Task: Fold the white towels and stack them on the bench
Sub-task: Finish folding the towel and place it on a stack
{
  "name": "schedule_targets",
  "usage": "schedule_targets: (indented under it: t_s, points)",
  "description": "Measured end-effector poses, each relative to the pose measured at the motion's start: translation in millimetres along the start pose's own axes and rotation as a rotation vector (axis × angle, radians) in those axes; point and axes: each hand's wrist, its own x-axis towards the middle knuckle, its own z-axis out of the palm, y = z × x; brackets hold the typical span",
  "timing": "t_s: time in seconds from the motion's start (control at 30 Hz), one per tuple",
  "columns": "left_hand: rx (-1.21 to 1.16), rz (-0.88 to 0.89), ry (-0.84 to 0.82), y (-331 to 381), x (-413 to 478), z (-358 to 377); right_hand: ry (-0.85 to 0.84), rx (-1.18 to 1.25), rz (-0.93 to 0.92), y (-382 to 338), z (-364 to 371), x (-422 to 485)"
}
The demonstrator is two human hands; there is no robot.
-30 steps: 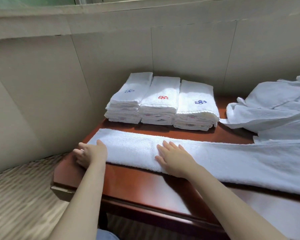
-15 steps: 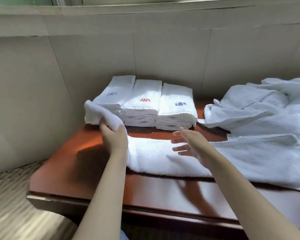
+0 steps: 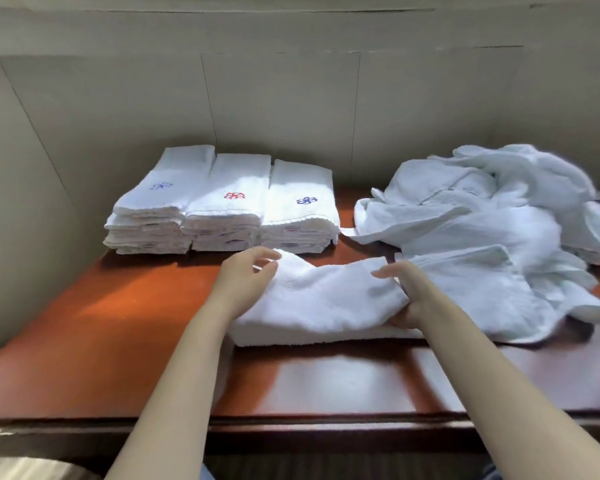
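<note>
Towel [image 3: 326,299] on the bench [image 3: 118,327], part folded, near the front edge, just before three folded stacks [image 3: 222,202]. Left hand [image 3: 243,282] on the towel's left end, fingers loosely curved, grip on it impossible to tell. Right hand [image 3: 413,292] at the fold, thumb under, fingers over, pinching the cloth. Loose pile [image 3: 499,209] of white linen at right.

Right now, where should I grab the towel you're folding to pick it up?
Probably by its two short ends, from left and right. The half-folded towel lies lengthwise across the bench, doubled over, so end grips should keep the layers together.
</note>
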Motion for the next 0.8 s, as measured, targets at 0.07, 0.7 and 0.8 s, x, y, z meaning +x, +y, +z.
schedule_targets:
  t_s: [0.07,0.7,0.8]
  points:
    - [0.042,-0.044,0.12,-4,3,-4,0.049,-0.129,-0.015,-1,0,0]
    - [-0.164,-0.542,-0.343,-4,20,54,0.52,-0.607,-0.399,-19,-134,-11]
    - [-0.241,-0.548,-0.195,-7,30,37,0.396,-0.535,-0.384,-20,-123,-16]
